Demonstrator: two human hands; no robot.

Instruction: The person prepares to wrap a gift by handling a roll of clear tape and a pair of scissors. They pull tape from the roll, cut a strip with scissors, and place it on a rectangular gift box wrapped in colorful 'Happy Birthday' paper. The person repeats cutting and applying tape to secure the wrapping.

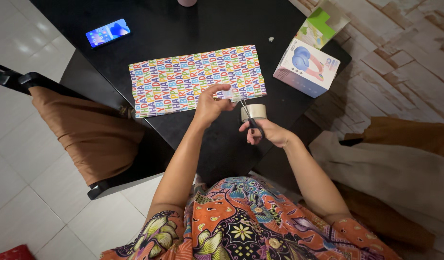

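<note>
A: Biggest first. Black table, edge nearest the person. Brown-cushioned chair to its left side, tile floor under it.

B: Then the gift wrap?

A: Yes, wrap, multicoloured lettering, lying flat mid-table. Past its right end a white box with blue headphones pictured, and a green-and-white box behind that, at the table corner. Phone far left, screen lit, well apart from everything.

B: Hands?

A: Left hand pinched shut on a strip of clear tape, I think; it's pale and hard to make out, held over the wrap's near right edge. Right hand has fingers through the scissors handles, closed around them. Blades point up toward the pinch. Can't tell whether the blades are apart or closed, too small.

B: Tape roll?

A: Roll sits on the table just beside the right hand, touching or nearly, between the two hands.

B: Tips for a clean cut?

A: My read: keep the strip taut between pinch and roll, blades square across it, cut close to the roll, don't let the sticky side fold back on itself or drop onto the wrap.
</note>
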